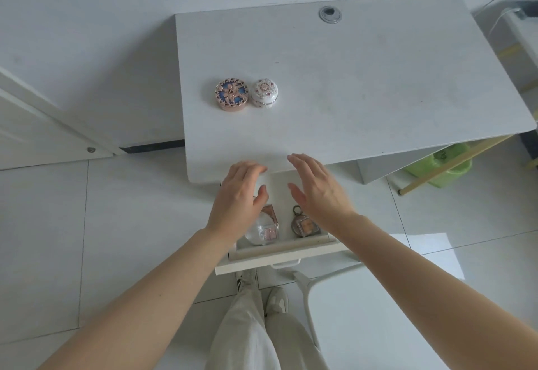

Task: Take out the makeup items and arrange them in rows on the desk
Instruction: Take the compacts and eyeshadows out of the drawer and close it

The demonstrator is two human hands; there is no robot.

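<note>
Two round makeup cases stand side by side on the white desk point(364, 84): a blue and rose-gold compact point(232, 98) and a white domed jar point(264, 92) to its right. Below the desk's front edge a white drawer point(286, 249) is pulled out. In it lie a clear case with pink squares point(265, 231), a rose-coloured item point(270, 212) partly under my left hand, and a dark-framed compact with a ring point(304, 224). My left hand point(238, 201) and my right hand point(318, 189) hover over the drawer with relaxed fingers, holding nothing.
A cable grommet point(330, 14) sits near the desk's back edge. A white chair point(369, 311) stands at the lower right beside my legs. A green bucket point(442, 163) and a wooden stick point(454, 163) lie under the desk's right side. A white door point(43, 125) is left.
</note>
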